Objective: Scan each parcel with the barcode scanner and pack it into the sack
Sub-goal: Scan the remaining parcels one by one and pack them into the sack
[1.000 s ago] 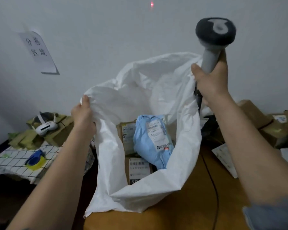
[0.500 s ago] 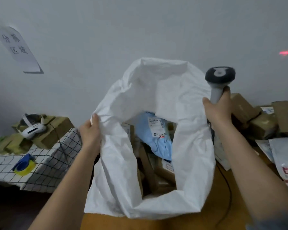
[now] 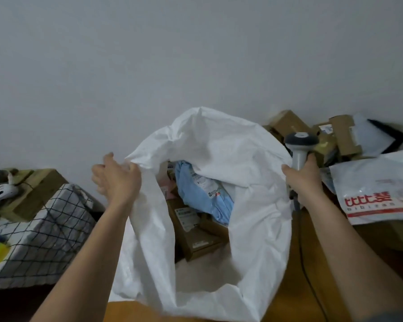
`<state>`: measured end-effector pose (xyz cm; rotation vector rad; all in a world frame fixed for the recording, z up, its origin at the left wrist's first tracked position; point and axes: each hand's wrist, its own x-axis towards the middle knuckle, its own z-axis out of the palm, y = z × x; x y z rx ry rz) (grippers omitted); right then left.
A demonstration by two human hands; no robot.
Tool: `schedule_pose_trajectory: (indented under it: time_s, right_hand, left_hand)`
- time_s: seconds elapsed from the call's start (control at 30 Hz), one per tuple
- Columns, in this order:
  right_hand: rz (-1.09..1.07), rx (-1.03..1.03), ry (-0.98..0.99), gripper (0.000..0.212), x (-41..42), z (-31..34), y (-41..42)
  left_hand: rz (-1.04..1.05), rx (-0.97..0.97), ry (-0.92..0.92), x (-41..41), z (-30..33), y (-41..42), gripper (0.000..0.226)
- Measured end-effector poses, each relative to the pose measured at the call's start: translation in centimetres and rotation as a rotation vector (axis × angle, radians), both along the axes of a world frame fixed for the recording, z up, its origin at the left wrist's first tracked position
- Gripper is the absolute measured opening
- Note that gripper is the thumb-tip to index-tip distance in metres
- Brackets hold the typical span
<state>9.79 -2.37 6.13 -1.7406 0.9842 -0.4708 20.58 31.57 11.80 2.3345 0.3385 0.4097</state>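
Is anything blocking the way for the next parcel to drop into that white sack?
Nothing visible does. The left hand grips the white sack at its rim, holding the mouth wide open. The blue parcel and brown boxes lie low inside. The right hand holds the scanner.

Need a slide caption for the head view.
Left hand holds the sack open; right hand grips the scanner.

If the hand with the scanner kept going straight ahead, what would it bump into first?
Probably the brown cardboard boxes piled against the wall behind the right hand and its scanner. Depth is hard to judge, so that is a guess.
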Motion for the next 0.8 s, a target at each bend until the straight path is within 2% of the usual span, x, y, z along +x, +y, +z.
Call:
schedule_pose_trajectory:
  time_s: [0.07,0.13,0.23,0.37,0.5,0.63,0.8]
  right_hand:
    - [0.010,0.007,0.007,0.064,-1.0,0.0,-1.5]
    - [0.019,0.038,-0.024,0.056,-1.9,0.1,-3.3]
    - [0.030,0.097,-0.088,0.055,-3.1,0.4,-7.0]
    - [0.059,0.129,-0.117,0.051,-5.7,0.9,-13.6]
    - [0.067,0.135,-0.141,0.040,-9.5,0.5,-21.8]
    - [-0.012,0.149,-0.130,0.036,-13.4,0.1,-28.8]
    - [-0.060,0.143,-0.129,0.038,-16.2,-0.6,-34.8]
  left_hand:
    - [0.028,0.167,-0.095,-1.0,1.7,-2.5,0.061]
    - [-0.026,0.257,-0.199,-2.0,3.1,-5.5,0.059]
    - [-0.142,0.288,-0.277,-3.4,4.3,-10.7,0.053]
    - [-0.263,0.258,-0.282,-5.9,3.8,-19.8,0.049]
    - [-0.427,0.274,-0.205,-9.1,0.9,-30.4,0.048]
    - [-0.636,0.337,-0.023,-12.5,-4.1,-40.2,0.047]
    - [-0.965,0.416,0.275,-16.1,-10.9,-48.8,0.072]
